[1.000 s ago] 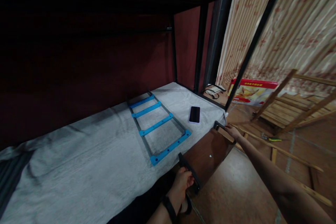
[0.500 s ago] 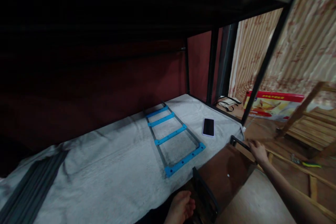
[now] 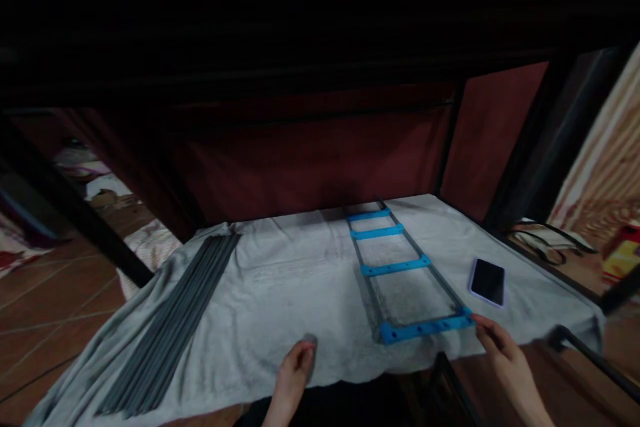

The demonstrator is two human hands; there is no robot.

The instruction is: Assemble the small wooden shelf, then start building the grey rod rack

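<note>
A ladder-like frame (image 3: 400, 267) of grey rods and blue crossbars lies on a grey cloth (image 3: 280, 287) covering a low surface under a dark upper deck. My right hand (image 3: 503, 353) reaches toward the near blue crossbar (image 3: 425, 328); its fingertips touch the bar's right end, fingers stretched and apart. My left hand (image 3: 293, 370) rests at the cloth's near edge, fingers together with their tips down on the fabric. A bundle of several grey rods (image 3: 170, 327) lies on the cloth to the left.
A dark phone (image 3: 487, 281) lies on the cloth right of the frame. Black metal posts (image 3: 550, 140) stand at the right, and a black bar (image 3: 595, 360) runs along the lower right. A tiled floor (image 3: 45, 307) shows at left.
The view has swung left, bringing the rod bundle into sight. My right hand left the black bar and moved to the near blue crossbar. My left hand rose onto the cloth's edge.
</note>
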